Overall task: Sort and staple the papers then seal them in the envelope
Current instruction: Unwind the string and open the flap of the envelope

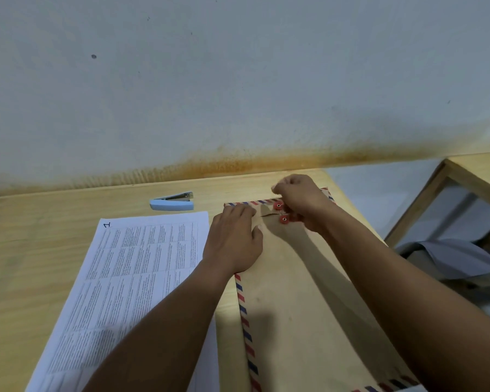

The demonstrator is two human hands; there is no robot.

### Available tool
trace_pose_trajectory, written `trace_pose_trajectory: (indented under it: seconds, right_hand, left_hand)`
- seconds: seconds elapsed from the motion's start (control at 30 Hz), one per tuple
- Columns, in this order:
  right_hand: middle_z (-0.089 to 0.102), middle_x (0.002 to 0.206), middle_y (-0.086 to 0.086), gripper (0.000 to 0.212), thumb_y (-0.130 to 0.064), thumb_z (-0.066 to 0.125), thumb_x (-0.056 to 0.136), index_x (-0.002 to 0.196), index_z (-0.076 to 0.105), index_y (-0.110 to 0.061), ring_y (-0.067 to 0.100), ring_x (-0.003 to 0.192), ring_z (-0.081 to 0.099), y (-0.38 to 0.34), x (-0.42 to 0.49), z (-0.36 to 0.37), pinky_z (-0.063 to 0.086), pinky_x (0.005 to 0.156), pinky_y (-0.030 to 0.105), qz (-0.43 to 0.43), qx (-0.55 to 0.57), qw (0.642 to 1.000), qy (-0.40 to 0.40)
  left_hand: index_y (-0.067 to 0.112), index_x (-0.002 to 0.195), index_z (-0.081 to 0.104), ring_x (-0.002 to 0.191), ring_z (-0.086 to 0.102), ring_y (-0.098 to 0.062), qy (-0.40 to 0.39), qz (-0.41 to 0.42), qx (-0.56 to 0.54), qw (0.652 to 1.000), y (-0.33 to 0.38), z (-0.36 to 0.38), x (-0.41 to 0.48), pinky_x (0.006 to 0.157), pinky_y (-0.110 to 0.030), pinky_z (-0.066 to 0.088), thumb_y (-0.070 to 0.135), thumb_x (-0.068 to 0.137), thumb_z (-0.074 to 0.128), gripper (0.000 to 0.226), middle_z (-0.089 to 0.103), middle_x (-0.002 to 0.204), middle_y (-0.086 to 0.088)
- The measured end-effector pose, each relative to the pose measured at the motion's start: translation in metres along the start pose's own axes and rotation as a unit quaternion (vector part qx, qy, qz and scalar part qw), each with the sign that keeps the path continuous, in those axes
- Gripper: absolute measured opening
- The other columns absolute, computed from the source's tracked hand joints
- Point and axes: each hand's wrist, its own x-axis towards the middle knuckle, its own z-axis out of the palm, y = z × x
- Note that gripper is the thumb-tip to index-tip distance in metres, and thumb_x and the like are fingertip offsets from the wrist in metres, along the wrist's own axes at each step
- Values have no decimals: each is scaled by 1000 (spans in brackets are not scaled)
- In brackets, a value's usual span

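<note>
Brown striped-edge paper envelope (283, 306) is lying right of the printed white papers (130, 278). My left hand (234, 241) is pressing it flat; my right hand (300, 202) is curling at its far red round clasps (278, 205), grip unclear. Sealing now risks excluding the papers.
</note>
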Motion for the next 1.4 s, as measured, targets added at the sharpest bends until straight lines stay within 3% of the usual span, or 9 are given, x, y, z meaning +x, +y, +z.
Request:
trace_pose_trajectory:
  seconds: [0.03,0.1,0.3,0.47,0.7,0.9,1.07,1.17,1.4]
  right_hand:
    - [44,74,3,13,-14,57,92,84,54,-4,24,58,47,5,-2,-10,37,50,31,-14,-103,994,25]
    - [66,101,26,21,-19,60,87,93,62,1,30,78,62,8,-7,-26,53,62,38,-27,-342,939,40]
    - [50,79,8,21,-12,56,90,71,47,-11,28,77,55,-9,8,-27,49,65,38,-40,-597,800,-40]
    - [75,101,8,21,-26,68,92,100,79,-10,26,101,67,-30,44,-33,57,90,41,-20,-464,881,-90]
    - [71,84,-1,24,-25,66,95,89,79,-6,9,73,60,-13,45,3,44,59,23,-112,-387,910,-93]
    - [62,63,-9,26,-23,61,100,82,72,-8,-2,52,50,-12,-1,-3,42,56,14,-129,-292,924,-209]
    - [68,80,-1,29,-26,51,105,89,65,-6,11,68,46,8,-24,-46,35,57,23,-57,-163,958,-231]
    - [61,73,5,28,-23,48,106,87,61,-7,14,62,46,13,-17,-58,36,56,26,-23,-189,969,-155]
    - [71,104,18,31,-21,49,102,102,68,4,34,98,65,-2,48,-45,53,87,44,-80,-266,960,37]
  left_hand:
    - [17,137,54,125,46,-21,-1,-1,-1,1000,0,0,0,106,-37,36,35,100,47,42,55,138,2]
    - [18,139,53,127,45,-20,-2,-4,-2,1000,0,0,0,107,-37,37,37,101,45,43,55,140,2]
    - [21,140,52,127,46,-18,6,-8,-3,1000,2,1,-1,108,-37,38,40,101,44,44,54,141,4]
    - [26,145,49,132,42,-14,12,7,1,1000,2,1,-2,112,-35,35,42,102,40,46,48,148,7]
    - [24,142,51,129,43,-15,17,4,-22,1000,-1,2,0,109,-34,36,40,100,44,46,52,143,6]
    - [24,121,57,111,53,-18,31,-17,-65,997,0,-2,-2,93,-35,46,29,97,50,26,61,118,4]
    - [21,133,56,121,49,-17,22,-18,-50,998,0,-2,-1,101,-35,41,29,98,50,37,60,132,4]
    - [20,135,57,124,49,-16,24,-19,-47,998,3,-3,-1,104,-35,40,29,98,50,38,60,134,5]
    - [22,137,56,123,50,-15,32,-26,-47,998,5,-5,-2,105,-33,40,31,100,50,39,58,135,5]
